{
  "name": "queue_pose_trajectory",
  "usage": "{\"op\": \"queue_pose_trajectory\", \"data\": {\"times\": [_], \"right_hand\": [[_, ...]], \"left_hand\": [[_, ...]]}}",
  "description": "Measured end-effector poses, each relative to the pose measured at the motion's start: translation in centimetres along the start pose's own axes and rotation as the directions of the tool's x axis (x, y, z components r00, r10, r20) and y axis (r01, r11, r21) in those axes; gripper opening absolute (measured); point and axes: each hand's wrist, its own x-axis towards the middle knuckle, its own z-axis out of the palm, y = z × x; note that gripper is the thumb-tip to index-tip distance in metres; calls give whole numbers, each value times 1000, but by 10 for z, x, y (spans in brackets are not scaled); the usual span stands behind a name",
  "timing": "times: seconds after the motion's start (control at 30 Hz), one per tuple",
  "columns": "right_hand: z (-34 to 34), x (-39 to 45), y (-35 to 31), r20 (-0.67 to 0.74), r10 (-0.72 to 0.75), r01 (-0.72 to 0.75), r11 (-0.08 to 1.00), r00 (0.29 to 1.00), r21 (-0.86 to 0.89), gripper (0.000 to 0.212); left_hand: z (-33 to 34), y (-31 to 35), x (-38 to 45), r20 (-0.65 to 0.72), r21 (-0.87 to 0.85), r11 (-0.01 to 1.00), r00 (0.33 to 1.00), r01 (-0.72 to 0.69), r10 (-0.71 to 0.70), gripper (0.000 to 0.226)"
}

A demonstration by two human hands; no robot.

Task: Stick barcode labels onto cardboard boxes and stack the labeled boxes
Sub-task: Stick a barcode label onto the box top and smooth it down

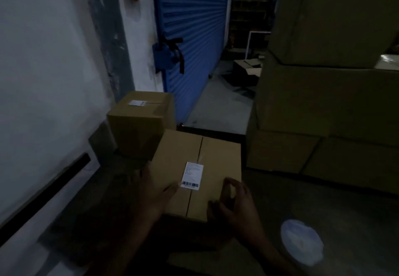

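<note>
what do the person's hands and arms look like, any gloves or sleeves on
Both are bare. The left hand and the right hand wear no gloves, and no sleeve shows on either forearm as far as the picture's bottom edge. I can make out no ring, watch or wristband, though the light is dim and the picture soft, so something small could go unseen.

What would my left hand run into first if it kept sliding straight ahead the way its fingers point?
Probably the barcode label. The left hand lies flat on the near box, fingertips right at the label's lower left corner, pointing up and right. The dim light makes actual contact hard to judge.
</note>
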Motion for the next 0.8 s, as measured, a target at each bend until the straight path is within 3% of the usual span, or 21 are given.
{"op": "queue_pose_trajectory", "data": {"times": [0.37,0.53,0.8], "right_hand": [[-160,-87,110,-246,179,-195,980,953,-45,79],[-218,-111,146,-398,237,-286,956,886,-66,72],[-301,-113,186,-510,314,-409,909,801,-83,65]], "left_hand": [[112,134,-115,197,-77,967,947,-244,255,106],[162,188,-151,313,-164,941,889,-297,335,104],[221,275,-182,390,-159,897,809,-412,440,110]]}}
